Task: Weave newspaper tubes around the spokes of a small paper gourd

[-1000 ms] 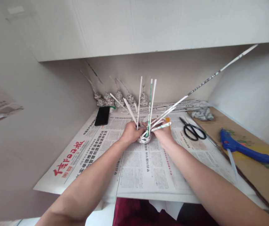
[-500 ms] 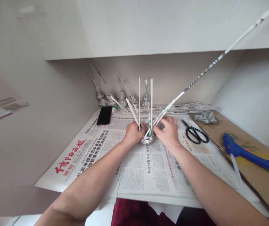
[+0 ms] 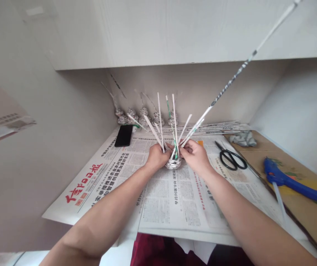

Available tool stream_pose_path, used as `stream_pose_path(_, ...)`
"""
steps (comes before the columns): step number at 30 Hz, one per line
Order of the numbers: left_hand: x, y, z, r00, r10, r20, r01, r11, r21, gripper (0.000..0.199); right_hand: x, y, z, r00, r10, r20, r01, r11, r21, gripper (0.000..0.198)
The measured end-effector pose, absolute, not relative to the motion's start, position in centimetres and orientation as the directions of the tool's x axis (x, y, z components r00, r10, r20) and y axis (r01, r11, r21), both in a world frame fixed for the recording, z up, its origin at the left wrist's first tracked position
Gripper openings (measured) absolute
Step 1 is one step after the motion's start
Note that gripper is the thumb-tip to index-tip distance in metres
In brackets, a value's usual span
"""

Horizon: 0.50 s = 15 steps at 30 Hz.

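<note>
Head view: on a spread newspaper (image 3: 158, 199), the left hand (image 3: 156, 157) closes around a small woven paper basket (image 3: 172, 163), pinching its upright paper sticks (image 3: 159, 118). The right hand (image 3: 195, 155) pinches one long stick (image 3: 230, 81) slanting up to the right. Too hard a pull would likely kink that stick or loosen the weave. Scissors (image 3: 230, 159) and a glue gun (image 3: 291, 181) lie to the right.

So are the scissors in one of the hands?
No, the scissors lie on the newspaper to the right, apart from both hands, which hold the small woven piece.
</note>
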State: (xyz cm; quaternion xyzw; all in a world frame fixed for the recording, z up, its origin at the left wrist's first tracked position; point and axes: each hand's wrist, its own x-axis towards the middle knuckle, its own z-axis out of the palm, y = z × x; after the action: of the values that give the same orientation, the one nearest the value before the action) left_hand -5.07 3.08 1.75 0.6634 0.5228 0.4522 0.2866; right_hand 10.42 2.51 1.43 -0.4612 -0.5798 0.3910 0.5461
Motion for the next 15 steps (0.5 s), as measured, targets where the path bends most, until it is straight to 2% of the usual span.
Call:
stream_pose_path(3, -5.05, 3.19, 1.47, 0.049, 0.952, 0.301, 0.424, -0.293, 0.857, 0.016, 10.60, 2.91, 1.03, 0.006, 0.970, 0.242, 0.094, 0.240, -0.966, 0.021)
stream_pose_path(10, -4.91, 3.09, 1.45, 0.055, 0.951, 0.305, 0.352, -0.304, 0.885, 0.012, 10.47, 3.21, 1.21, 0.114, 0.992, 0.056, -0.069, 0.064, -0.996, 0.024)
stream_pose_path(15, -4.95, 2.86, 1.72, 0.064, 0.936, 0.346, 0.408, -0.341, 0.847, 0.012, 10.85, 3.09, 1.43, 0.047, 0.992, 0.121, -0.064, 0.124, -0.990, 0.030)
